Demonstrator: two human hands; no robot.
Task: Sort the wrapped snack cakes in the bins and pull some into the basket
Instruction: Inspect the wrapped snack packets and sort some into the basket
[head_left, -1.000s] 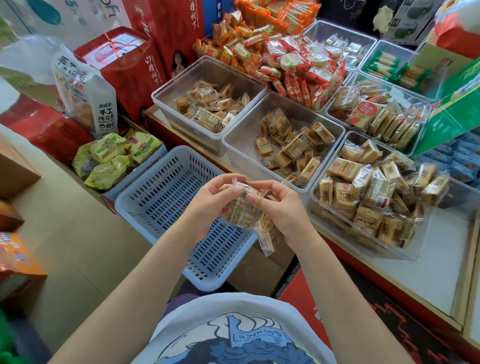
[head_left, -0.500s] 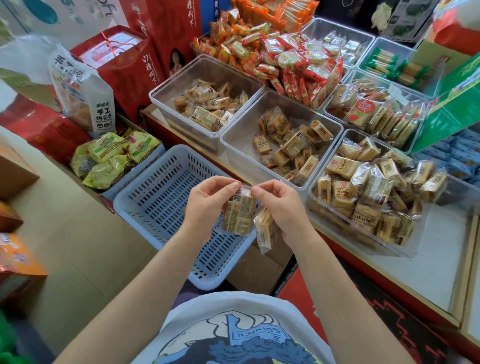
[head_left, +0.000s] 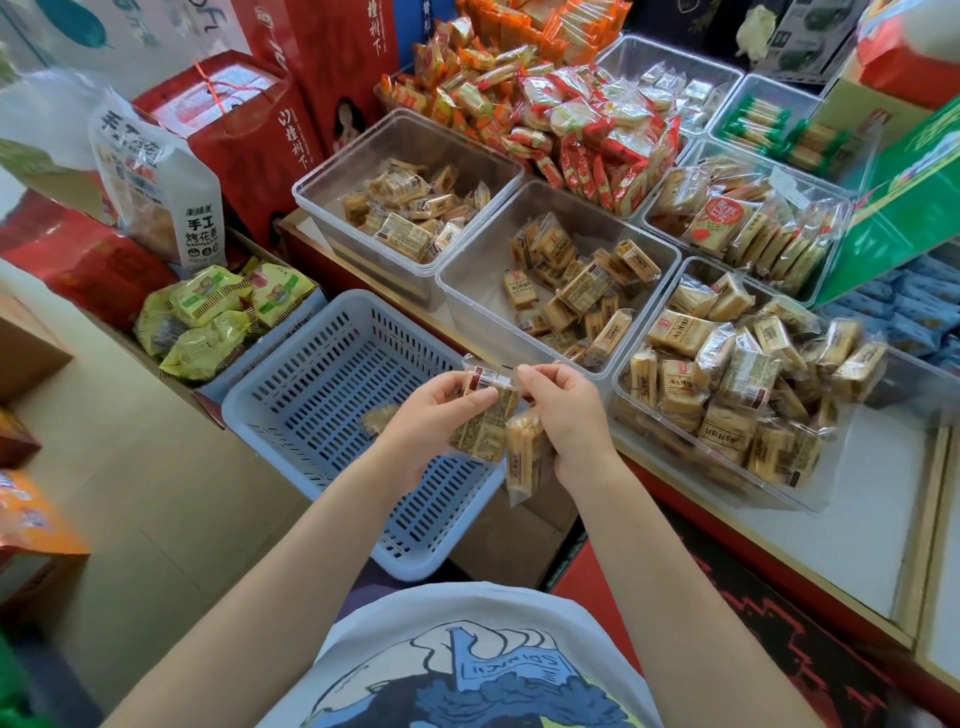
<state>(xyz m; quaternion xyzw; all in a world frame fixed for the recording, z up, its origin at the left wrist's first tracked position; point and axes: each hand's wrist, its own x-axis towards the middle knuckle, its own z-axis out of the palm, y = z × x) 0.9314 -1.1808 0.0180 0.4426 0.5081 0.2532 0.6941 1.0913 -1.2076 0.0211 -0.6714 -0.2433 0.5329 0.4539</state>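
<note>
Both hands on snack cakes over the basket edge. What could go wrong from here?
1. The lower cake hangs under the right hand, beyond the blue basket rim; if it slips, it likely misses the basket.
2. The left hand pinches the upper cake by its wrapper; that grip may slide.
</note>
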